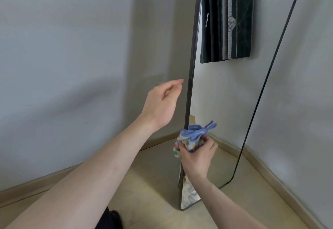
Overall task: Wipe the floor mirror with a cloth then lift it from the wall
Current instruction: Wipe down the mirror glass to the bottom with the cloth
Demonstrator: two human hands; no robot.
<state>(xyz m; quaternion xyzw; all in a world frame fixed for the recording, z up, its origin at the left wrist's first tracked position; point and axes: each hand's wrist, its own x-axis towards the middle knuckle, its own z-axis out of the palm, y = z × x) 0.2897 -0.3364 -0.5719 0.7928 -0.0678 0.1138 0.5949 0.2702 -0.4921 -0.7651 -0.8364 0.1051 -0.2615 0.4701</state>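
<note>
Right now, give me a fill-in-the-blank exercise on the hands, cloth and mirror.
1. The cloth is gripped by the ____ hand.
2. The left hand holds ____.
3. The cloth's trim is ____ in colour.
4. The mirror stands on the ____.

Missing words: right; nothing; blue; floor
</note>
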